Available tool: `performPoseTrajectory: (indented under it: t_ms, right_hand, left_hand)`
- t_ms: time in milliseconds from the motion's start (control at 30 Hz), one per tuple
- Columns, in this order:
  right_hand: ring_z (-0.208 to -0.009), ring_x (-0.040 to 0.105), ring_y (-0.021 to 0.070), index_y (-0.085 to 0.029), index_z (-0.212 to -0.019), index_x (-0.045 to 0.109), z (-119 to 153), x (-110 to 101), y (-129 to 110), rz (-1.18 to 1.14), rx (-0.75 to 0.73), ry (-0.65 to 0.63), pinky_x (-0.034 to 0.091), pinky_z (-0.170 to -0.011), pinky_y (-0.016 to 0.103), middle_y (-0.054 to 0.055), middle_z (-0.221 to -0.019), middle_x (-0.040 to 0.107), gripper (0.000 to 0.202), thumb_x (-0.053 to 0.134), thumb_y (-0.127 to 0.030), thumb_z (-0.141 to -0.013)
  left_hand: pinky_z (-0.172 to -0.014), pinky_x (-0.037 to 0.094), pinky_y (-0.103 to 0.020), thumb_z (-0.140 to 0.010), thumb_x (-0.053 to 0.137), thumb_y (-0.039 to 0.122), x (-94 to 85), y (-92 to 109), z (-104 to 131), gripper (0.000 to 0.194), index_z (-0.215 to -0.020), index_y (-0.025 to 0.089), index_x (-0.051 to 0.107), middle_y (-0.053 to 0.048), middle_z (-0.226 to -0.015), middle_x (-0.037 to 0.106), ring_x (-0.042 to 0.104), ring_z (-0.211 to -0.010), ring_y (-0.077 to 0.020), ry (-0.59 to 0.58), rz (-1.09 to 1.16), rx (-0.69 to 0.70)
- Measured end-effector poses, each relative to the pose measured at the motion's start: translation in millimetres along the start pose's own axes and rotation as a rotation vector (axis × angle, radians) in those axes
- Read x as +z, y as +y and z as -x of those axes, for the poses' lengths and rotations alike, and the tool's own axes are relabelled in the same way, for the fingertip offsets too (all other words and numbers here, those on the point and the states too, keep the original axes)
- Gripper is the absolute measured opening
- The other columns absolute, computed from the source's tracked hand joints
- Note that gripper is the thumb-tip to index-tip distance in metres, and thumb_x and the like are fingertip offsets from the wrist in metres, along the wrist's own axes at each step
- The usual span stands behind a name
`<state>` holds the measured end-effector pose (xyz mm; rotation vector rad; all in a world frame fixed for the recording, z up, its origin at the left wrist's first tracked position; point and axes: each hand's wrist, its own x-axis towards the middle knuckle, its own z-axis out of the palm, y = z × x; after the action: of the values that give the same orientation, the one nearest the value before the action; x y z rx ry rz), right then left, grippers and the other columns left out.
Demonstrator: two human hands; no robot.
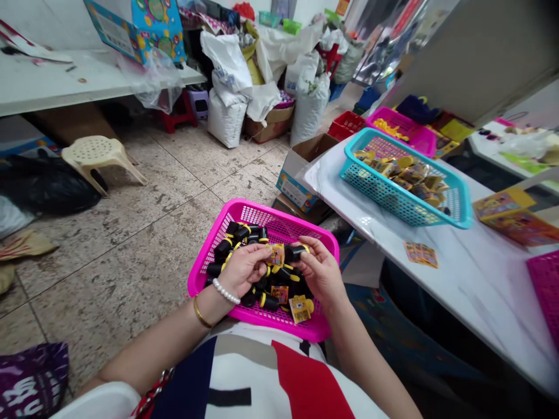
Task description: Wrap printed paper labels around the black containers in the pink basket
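Observation:
A pink perforated basket [244, 319] rests on my lap, filled with several small black cylinders with yellow rims [223, 249]. Above it, my left hand [248, 266] pinches a small yellow printed label [276, 255] between thumb and fingers. My right hand [318, 265] grips one black cylinder [295, 253] with a yellow rim, held on its side. The label and the cylinder meet or nearly meet; whether they are joined I cannot tell. Among the cylinders lie a loose printed label [300, 308] and another one [279, 294].
At my right, a white table [393, 262] bears a turquoise basket [458, 198] of labelled pieces and a small stack of printed labels [421, 254]. An open carton [301, 174] stands beside it. A cream stool [94, 152] and white sacks [227, 110] are on the floor.

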<state>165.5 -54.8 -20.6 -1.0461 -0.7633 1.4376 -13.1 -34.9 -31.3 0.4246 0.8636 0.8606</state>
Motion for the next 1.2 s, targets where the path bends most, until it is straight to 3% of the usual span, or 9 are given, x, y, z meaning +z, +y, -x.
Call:
performPoseTrajectory:
  t_ms: [233, 400, 600, 767, 867, 1067, 1200]
  right_hand:
    - [-0.088, 0.065, 0.0159, -0.023, -0.098, 0.067, 8, 6, 12, 0.194, -0.1, 0.091, 0.052, -0.08, 0.028, 0.001, -0.094, 0.069, 0.026, 0.076, -0.029, -0.074]
    - [-0.081, 0.063, 0.0145, -0.023, -0.097, 0.066, 6, 8, 12, 0.307, -0.153, 0.163, 0.051, -0.076, 0.027, 0.0, -0.089, 0.068, 0.025, 0.075, -0.03, -0.075]
    - [-0.076, 0.063, 0.0165, -0.022, -0.097, 0.062, 11, 17, 10, 0.385, -0.164, 0.136, 0.053, -0.069, 0.029, 0.001, -0.089, 0.066, 0.025, 0.072, -0.034, -0.077]
    - [-0.079, 0.06, 0.019, -0.023, -0.097, 0.062, 16, 18, 14, 0.709, -0.379, 0.179, 0.05, -0.067, 0.031, 0.004, -0.092, 0.062, 0.021, 0.07, -0.031, -0.079]
    - [-0.083, 0.058, 0.0192, -0.023, -0.094, 0.063, 18, 18, 13, 0.835, -0.49, 0.132, 0.048, -0.067, 0.03, 0.004, -0.093, 0.06, 0.014, 0.068, -0.027, -0.081]
    - [-0.085, 0.058, 0.0201, -0.023, -0.092, 0.063, 14, 17, 14, 0.839, -0.554, 0.172, 0.048, -0.071, 0.032, 0.004, -0.091, 0.06, 0.013, 0.069, -0.026, -0.081]
    - [-0.088, 0.059, 0.0208, -0.024, -0.097, 0.063, 13, 14, 16, 0.74, -0.552, 0.184, 0.049, -0.075, 0.034, 0.005, -0.095, 0.06, 0.018, 0.07, -0.026, -0.08]
  left_hand:
    - [-0.031, 0.018, -0.011, -0.069, 0.075, 0.018, 2.2, 5, 0, 0.018, -0.08, 0.009, 0.064, 0.002, -0.061, 0.057, 0.041, -0.037, 0.0, 0.004, 0.121, -0.06]
    - [-0.029, 0.015, -0.011, -0.071, 0.073, 0.02, 2.8, 8, 1, 0.018, -0.078, 0.01, 0.06, -0.001, -0.067, 0.061, 0.038, -0.034, 0.0006, -0.038, 0.105, -0.061]
    - [-0.029, 0.015, -0.012, -0.07, 0.074, 0.023, 0.9, 1, -1, 0.023, -0.079, 0.013, 0.056, 0.003, -0.063, 0.058, 0.041, -0.034, -0.001, -0.031, 0.135, -0.032]
    - [-0.029, 0.017, -0.011, -0.072, 0.074, 0.025, -1.6, -3, -3, 0.022, -0.082, 0.01, 0.061, 0.0, -0.067, 0.061, 0.04, -0.036, 0.0003, -0.047, 0.121, -0.004]
    - [-0.03, 0.017, -0.011, -0.072, 0.074, 0.024, -2.1, -3, -4, 0.021, -0.081, 0.01, 0.062, -0.001, -0.069, 0.063, 0.043, -0.039, 0.0001, -0.046, 0.113, 0.016]
    - [-0.03, 0.016, -0.013, -0.07, 0.076, 0.03, 1.1, -3, 0, 0.027, -0.083, 0.01, 0.065, -0.001, -0.065, 0.062, 0.044, -0.038, -0.0016, -0.031, 0.006, 0.034]
    - [-0.033, 0.023, -0.013, -0.068, 0.078, 0.037, 3.4, -2, 3, 0.034, -0.087, 0.012, 0.064, 0.003, -0.053, 0.055, 0.044, -0.04, -0.0039, 0.075, -0.086, 0.173]
